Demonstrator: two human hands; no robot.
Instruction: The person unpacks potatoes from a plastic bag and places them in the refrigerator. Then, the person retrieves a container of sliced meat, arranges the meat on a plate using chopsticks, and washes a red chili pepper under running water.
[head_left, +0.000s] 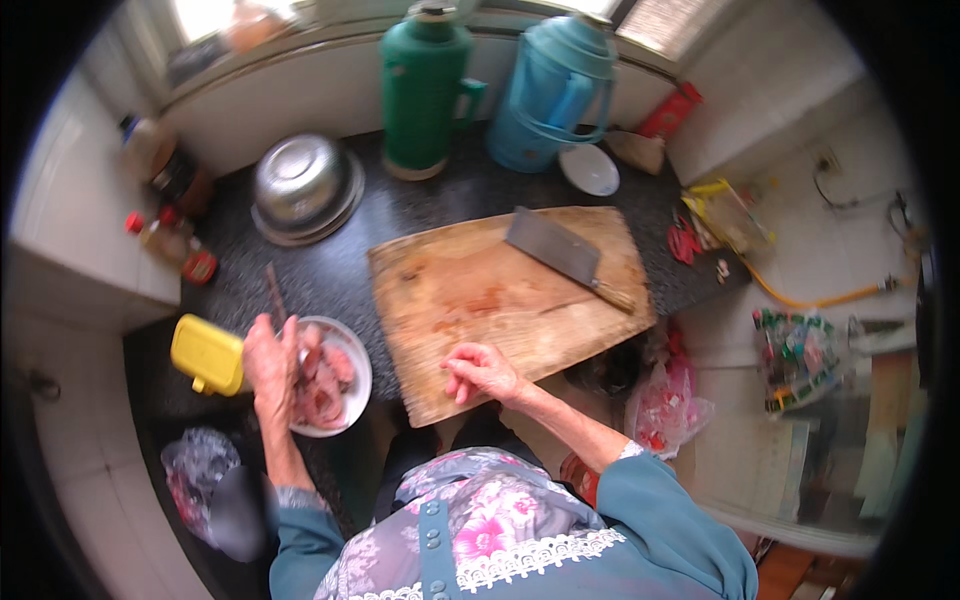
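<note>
My left hand (270, 360) is at the left rim of a white bowl (366, 375) holding pieces of raw meat (326, 390). A thin dark utensil handle (275, 291) rises between its fingers; its lower end is hidden by the hand. Loosely curled and holding nothing visible, my right hand (480, 373) is over the near edge of a worn wooden cutting board (427, 322). Wet reddish stains mark the middle of the board. On its far right part lies a cleaver (559, 249), its wooden handle towards the right.
A yellow-lidded container (206, 354) stands beside my left hand. Farther back are an upturned metal bowl (304, 176), bottles (176, 247), a green thermos flask (424, 97), a blue one (551, 97) and a small white dish (590, 169). Plastic bags (664, 409) hang at the right.
</note>
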